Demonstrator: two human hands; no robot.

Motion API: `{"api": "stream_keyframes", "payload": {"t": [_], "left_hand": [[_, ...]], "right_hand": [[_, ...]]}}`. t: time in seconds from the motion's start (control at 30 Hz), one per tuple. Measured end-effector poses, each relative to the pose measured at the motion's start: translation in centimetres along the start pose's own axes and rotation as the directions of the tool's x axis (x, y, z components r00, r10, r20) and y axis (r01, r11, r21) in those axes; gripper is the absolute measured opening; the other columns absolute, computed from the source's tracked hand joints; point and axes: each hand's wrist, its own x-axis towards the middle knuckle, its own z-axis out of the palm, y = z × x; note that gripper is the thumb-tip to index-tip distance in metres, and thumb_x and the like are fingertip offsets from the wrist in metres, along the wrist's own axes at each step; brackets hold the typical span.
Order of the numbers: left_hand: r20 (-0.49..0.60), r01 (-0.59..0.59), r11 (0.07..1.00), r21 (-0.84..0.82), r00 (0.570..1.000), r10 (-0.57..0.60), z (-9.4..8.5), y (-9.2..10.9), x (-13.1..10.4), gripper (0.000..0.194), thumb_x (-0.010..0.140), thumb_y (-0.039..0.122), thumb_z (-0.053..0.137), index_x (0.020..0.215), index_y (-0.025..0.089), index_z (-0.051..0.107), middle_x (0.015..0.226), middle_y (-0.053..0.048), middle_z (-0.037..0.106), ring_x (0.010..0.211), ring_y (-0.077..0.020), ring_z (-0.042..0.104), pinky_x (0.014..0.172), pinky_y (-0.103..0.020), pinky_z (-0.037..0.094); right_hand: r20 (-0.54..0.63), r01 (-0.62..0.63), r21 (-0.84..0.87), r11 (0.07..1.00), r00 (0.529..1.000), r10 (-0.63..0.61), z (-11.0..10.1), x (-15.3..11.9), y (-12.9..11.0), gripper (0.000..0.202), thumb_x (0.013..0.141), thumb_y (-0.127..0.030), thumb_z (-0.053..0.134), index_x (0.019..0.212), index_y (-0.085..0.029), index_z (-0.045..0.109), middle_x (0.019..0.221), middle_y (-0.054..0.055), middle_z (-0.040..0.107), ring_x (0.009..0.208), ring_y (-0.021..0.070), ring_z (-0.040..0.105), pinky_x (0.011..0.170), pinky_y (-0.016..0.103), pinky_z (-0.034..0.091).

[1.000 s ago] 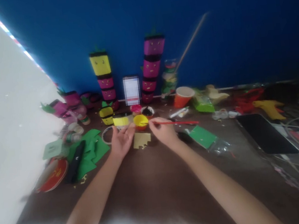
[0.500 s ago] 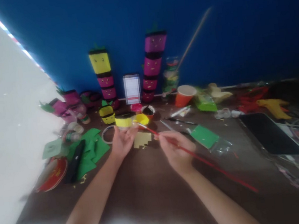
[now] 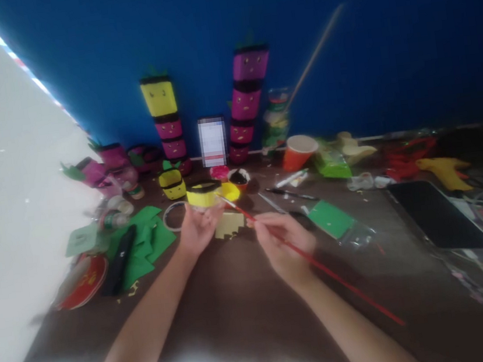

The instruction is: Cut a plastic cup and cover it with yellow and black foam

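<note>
In my left hand [image 3: 201, 227] I hold a small yellow cup [image 3: 203, 196] with a black band round its rim, fingers closed about its lower part. My right hand [image 3: 285, 246] grips a long red-handled paintbrush [image 3: 346, 285]; its tip is at the right side of the cup. Just behind stand a small pot of yellow paint [image 3: 230, 192], a pot of dark paint [image 3: 239, 178] and a pink one [image 3: 220, 173]. A similar yellow cup [image 3: 172, 183] with a face and green leaves stands to the left. A cut piece of pale paper [image 3: 229, 225] lies between my hands.
Stacks of purple cups [image 3: 246, 103] and yellow-topped cups [image 3: 159, 97] stand by the blue wall. Green paper [image 3: 145, 240] and a red round lid [image 3: 84, 281] lie left. Rightward are an orange cup [image 3: 298, 153], a green packet [image 3: 330, 219], a dark phone [image 3: 442, 215] and a yellow glue gun [image 3: 447, 170].
The yellow cup in my left hand has tipped slightly, showing more of its opening. The rear end of the paintbrush has swung down and to the left. The view has shifted slightly.
</note>
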Motion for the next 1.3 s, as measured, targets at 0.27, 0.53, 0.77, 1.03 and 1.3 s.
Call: {"api": "stream_keyframes", "payload": {"t": [0.27, 0.53, 0.77, 1.03, 1.3], "left_hand": [[0.009, -0.004, 1.0, 0.008, 1.0, 0.004, 0.06, -0.09, -0.09, 0.064, 0.09, 0.055, 0.024, 0.117, 0.004, 0.053, 0.093, -0.018, 0.069, 0.089, -0.0218, 0.068, 0.085, -0.032, 0.052], [0.02, 0.0, 1.0, 0.01, 1.0, 0.0, -0.1, -0.09, -0.04, 0.063, 0.09, 0.055, 0.027, 0.118, 0.005, 0.053, 0.096, -0.018, 0.069, 0.094, -0.0224, 0.067, 0.087, -0.032, 0.052], [-0.045, -0.004, 1.0, -0.021, 0.999, 0.003, 0.13, 0.01, -0.18, 0.063, 0.09, 0.055, 0.028, 0.117, 0.003, 0.052, 0.091, -0.018, 0.069, 0.088, -0.0222, 0.068, 0.081, -0.032, 0.054], [0.008, 0.003, 1.0, 0.005, 1.0, -0.003, -0.05, 0.0, -0.17, 0.066, 0.091, 0.054, 0.024, 0.122, 0.002, 0.049, 0.089, -0.018, 0.069, 0.084, -0.0218, 0.069, 0.082, -0.032, 0.053], [0.002, 0.0, 1.0, 0.015, 1.0, 0.0, 0.3, -0.07, -0.39, 0.063, 0.091, 0.053, 0.027, 0.122, 0.003, 0.051, 0.091, -0.017, 0.07, 0.084, -0.0219, 0.069, 0.081, -0.031, 0.053]], "right_hand": [[-0.001, -0.013, -0.027, 1.0, 1.0, 0.013, 0.07, -0.09, -0.24, 0.005, 0.078, -0.016, 0.063, 0.082, -0.02, 0.064, 0.081, 0.003, 0.07, 0.072, 0.0142, 0.068, 0.067, 0.026, 0.059], [0.019, -0.018, -0.011, 1.0, 1.0, 0.018, 0.24, 0.02, -0.35, 0.007, 0.078, -0.014, 0.062, 0.081, -0.021, 0.063, 0.079, 0.001, 0.069, 0.071, 0.0129, 0.068, 0.066, 0.024, 0.057], [0.077, 0.006, 0.008, 1.0, 0.997, -0.006, -0.12, -0.06, -0.11, 0.006, 0.079, -0.014, 0.06, 0.077, -0.019, 0.06, 0.074, 0.001, 0.067, 0.067, 0.0126, 0.065, 0.061, 0.023, 0.055], [0.01, -0.016, -0.019, 1.0, 1.0, 0.016, 0.07, -0.03, -0.41, 0.004, 0.08, -0.016, 0.06, 0.08, -0.02, 0.061, 0.078, 0.002, 0.067, 0.071, 0.0131, 0.066, 0.065, 0.025, 0.056], [0.006, -0.027, -0.002, 1.0, 1.0, 0.027, 0.16, -0.08, -0.18, 0.004, 0.08, -0.016, 0.06, 0.081, -0.02, 0.062, 0.078, 0.002, 0.068, 0.071, 0.0126, 0.066, 0.066, 0.024, 0.057]]}}
